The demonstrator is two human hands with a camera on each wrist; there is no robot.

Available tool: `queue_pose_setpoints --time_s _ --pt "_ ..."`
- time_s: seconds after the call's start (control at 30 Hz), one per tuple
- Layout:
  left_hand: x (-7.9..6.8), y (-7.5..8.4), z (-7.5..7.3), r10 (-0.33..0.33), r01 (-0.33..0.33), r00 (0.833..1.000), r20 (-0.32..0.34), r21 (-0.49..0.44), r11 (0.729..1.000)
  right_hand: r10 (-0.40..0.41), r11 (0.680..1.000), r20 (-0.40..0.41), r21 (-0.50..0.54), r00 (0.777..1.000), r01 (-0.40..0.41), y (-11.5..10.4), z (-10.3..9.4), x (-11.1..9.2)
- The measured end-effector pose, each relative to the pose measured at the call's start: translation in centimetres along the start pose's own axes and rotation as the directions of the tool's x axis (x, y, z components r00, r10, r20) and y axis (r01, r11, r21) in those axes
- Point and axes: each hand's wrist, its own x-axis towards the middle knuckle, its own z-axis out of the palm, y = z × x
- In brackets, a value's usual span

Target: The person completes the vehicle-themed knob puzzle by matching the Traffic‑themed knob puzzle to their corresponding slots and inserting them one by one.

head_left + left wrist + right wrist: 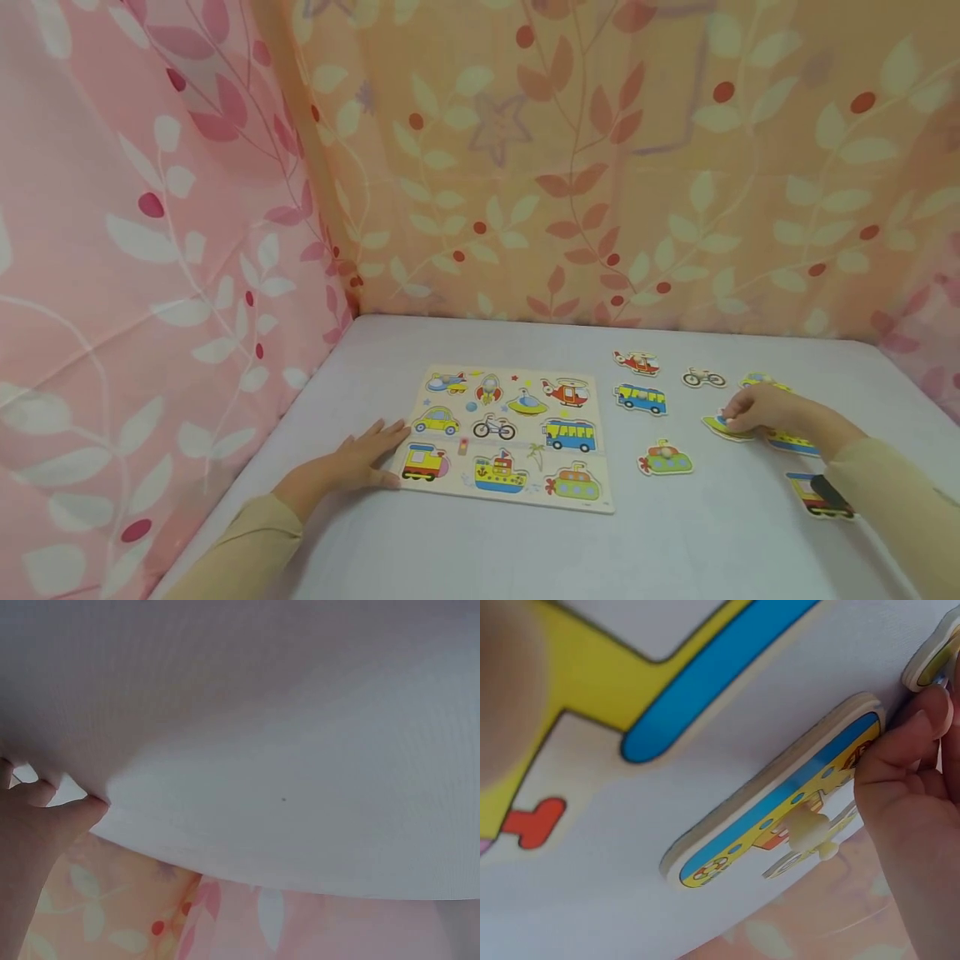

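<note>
A flat wooden vehicle puzzle board (510, 437) lies on the white table (480, 550), its left edge touched by the left hand (360, 462), fingers straight. The right hand (757, 410) – fingers curled – pinches a yellow-green puzzle piece (722, 427) at right, w/ loose pieces nearby.

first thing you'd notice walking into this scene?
The bright vehicle puzzle board on the grey table, with the left hand resting flat against its left edge. To its right lie loose pieces such as a bus piece and a helicopter piece, where the right hand pinches a knob on a flat piece. Leaf-patterned pink and orange curtains enclose it all.
</note>
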Motion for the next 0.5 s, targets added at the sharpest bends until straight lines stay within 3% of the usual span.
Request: queue_pose_setpoints --time_s 0.5 --pt "-0.17 -0.29 -0.06 0.004 -0.004 1.0 0.007 -0.007 1.0 0.036 0.999 -0.006 0.033 0.999 -0.036 0.09 0.07 0.0"
